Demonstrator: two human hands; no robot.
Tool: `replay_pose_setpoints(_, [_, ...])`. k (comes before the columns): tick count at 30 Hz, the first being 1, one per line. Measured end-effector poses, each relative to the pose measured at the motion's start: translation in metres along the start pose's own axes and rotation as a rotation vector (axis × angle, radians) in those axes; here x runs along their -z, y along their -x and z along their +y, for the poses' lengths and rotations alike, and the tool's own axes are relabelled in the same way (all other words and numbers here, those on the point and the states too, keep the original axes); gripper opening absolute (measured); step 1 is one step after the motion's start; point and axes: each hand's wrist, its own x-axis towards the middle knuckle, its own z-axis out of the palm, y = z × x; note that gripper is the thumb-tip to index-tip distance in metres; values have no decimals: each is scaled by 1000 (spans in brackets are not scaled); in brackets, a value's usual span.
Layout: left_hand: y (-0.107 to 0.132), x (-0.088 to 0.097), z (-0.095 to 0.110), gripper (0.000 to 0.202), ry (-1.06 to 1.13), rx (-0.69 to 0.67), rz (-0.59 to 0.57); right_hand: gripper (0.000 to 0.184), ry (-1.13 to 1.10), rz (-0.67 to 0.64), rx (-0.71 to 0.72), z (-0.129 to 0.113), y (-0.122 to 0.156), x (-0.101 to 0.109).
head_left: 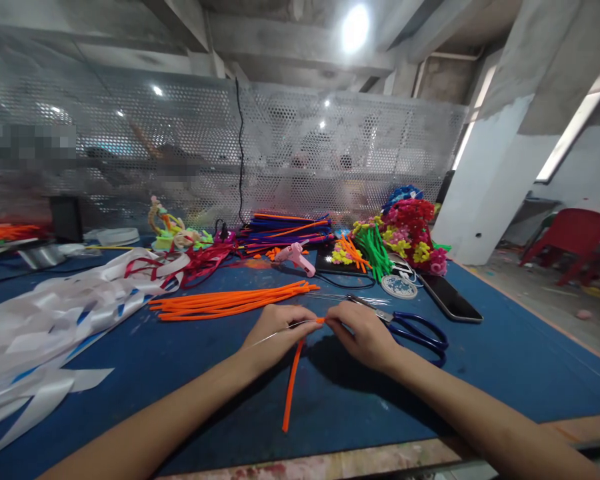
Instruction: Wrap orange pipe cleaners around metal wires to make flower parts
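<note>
Head view: I watch two bare hands meet low over the table [510, 363], their fingertips nearly touching. The orange stem [292, 390] should handle as a very light thing, soft and fuzzy outside and, I judge, bendable along a wire core. It looks hard to break but easy to kink or flatten, so I favour a light pinch close to the tip, thumb against forefinger. The thin wire [267, 337] looks springy and smooth, more apt to roll or slide between fingers, and calls for a firmer hold near the working end.

The left hand [275, 333] has its grip pressed together on the orange stem and the wire; the wire runs back from the fingertips across that hand toward the forearm. The right hand [363, 330] pinches a short orange bit that shows between both sets of fingertips. A longer orange length hangs below the left grip, slanting down toward the near edge; the fingers hide whether the two parts join, so I cannot tell.

Just beyond the left hand lies the bundle of orange stems [225, 302], near some loose wires [345, 297]. The scissors [387, 317] rest just beside the right hand.
</note>
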Motion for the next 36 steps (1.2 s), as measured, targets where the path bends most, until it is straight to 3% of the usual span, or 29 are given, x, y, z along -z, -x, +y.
replay_pose_setpoints(4, [-3,-7,-2,31,388,211,-29,16,54,23,11,3,-1,4])
replay_pose_setpoints(7, [-6,-9,-6,38,535,253,29,16,59,41,-8,6,-2,6])
replay_pose_setpoints(13, [-9,-5,-7,28,562,228,166,15,29,15,-3,8,-1,4])
replay_pose_setpoints(18, [-10,-5,-7,22,593,153,181,13,-79,27,-48,2,-5,6])
replay_pose_setpoints(22, [-12,-8,-9,29,627,181,165,11,-97,51,-52,2,-5,6])
replay_pose_setpoints(30, [-7,-9,-8,27,440,117,131,15,74,24,28,5,1,1])
replay_pose_setpoints(33, [-5,-5,-7,20,204,46,88,15,90,11,23,5,1,-1])
replay_pose_setpoints(36, [-3,-1,-8,20,-128,-131,21,15,116,14,34,6,2,-2])
